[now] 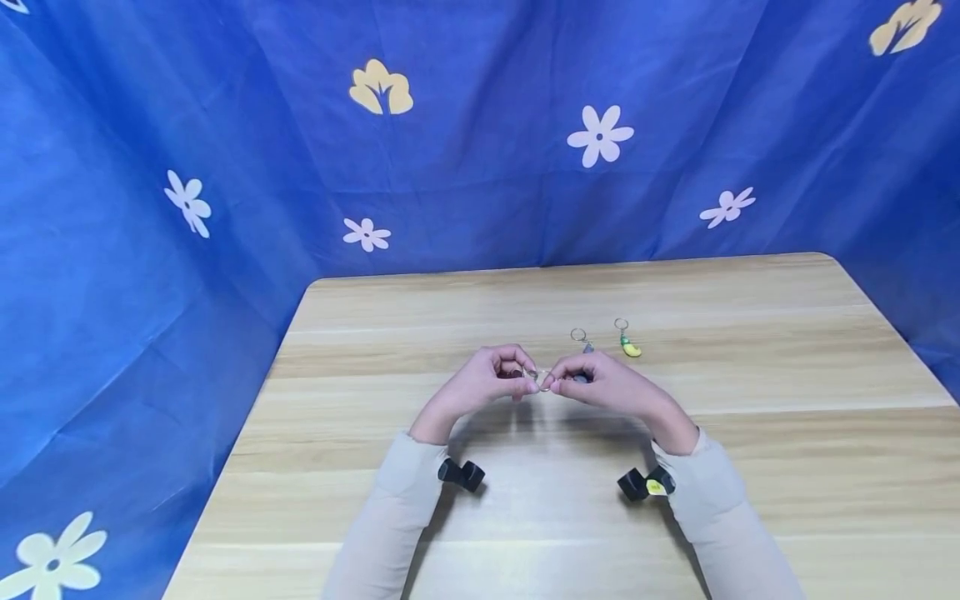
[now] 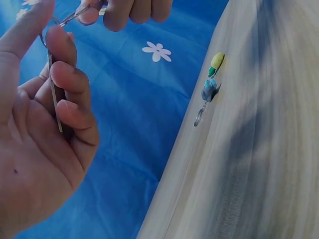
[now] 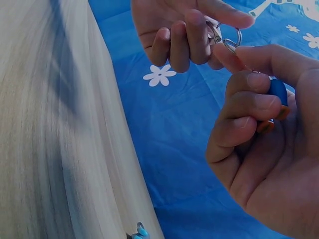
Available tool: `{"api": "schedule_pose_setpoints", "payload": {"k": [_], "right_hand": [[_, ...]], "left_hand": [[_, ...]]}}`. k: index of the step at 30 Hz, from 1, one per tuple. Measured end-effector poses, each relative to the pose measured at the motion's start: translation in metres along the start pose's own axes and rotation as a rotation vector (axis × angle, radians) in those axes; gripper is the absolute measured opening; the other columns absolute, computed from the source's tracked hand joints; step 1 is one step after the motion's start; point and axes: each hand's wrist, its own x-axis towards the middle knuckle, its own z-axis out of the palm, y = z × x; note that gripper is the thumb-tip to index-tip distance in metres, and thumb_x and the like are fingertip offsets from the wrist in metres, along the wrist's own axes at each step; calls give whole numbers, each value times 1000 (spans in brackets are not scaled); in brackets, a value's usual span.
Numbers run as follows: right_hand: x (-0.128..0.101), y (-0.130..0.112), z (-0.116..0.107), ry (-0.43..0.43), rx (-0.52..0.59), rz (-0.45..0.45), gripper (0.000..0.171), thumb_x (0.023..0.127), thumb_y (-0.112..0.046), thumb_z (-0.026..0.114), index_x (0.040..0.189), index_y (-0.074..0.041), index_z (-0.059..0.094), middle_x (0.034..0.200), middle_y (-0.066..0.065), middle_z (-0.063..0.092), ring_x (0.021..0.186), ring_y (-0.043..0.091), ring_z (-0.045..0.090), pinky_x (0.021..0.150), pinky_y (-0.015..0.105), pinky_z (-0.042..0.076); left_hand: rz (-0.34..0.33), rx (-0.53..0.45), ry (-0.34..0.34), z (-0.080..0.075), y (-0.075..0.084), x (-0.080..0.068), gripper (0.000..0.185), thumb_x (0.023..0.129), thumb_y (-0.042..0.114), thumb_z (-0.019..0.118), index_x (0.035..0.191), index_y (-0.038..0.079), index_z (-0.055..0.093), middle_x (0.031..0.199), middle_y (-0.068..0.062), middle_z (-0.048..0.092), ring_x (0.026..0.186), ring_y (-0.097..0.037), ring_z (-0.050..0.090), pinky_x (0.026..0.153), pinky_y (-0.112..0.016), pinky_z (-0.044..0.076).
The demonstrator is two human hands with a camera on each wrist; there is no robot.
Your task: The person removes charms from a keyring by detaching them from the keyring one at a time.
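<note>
Above the middle of the wooden table (image 1: 750, 467) my two hands meet, fingertips together. My left hand (image 1: 491, 375) pinches a small metal key ring (image 3: 231, 44), and a thin metal piece (image 2: 54, 94) runs down behind its curled fingers. My right hand (image 1: 600, 383) pinches the same ring from the other side. Its curled fingers also hold a blue and orange charm (image 3: 278, 92). Two more keychains lie on the table just beyond the right hand: a blue-grey keychain (image 2: 209, 89) and a yellow and green keychain (image 1: 629, 346).
A blue cloth with white and yellow flowers (image 1: 600, 137) hangs behind the table and along both sides. The table's left edge (image 1: 247, 417) drops off to the cloth. Black wrist cameras (image 1: 461, 475) sit on both forearms.
</note>
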Motion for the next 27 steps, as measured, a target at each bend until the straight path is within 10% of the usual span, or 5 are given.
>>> {"api": "schedule_pose_setpoints", "payload": {"k": [17,27], "right_hand": [[4,-7,-2,-6,15,2,15,96,-10,55,97,-6,69,61,-2,43,53,5,37,51,21,34],[4,-5,6,4,41,61,16,97,-13,53,97,-3,66,63,-1,48,53,7,43,51,20,37]], "left_hand": [[-9,-38,-10,-1,-1,5,20,86,12,71,96,6,55,73,-2,68,60,-16,58,61,-30,53],[8,-26,-61,-6,2,-2,35,89,10,66,122,3,55,89,-30,67,52,-12,48,48,-21,37]]}}
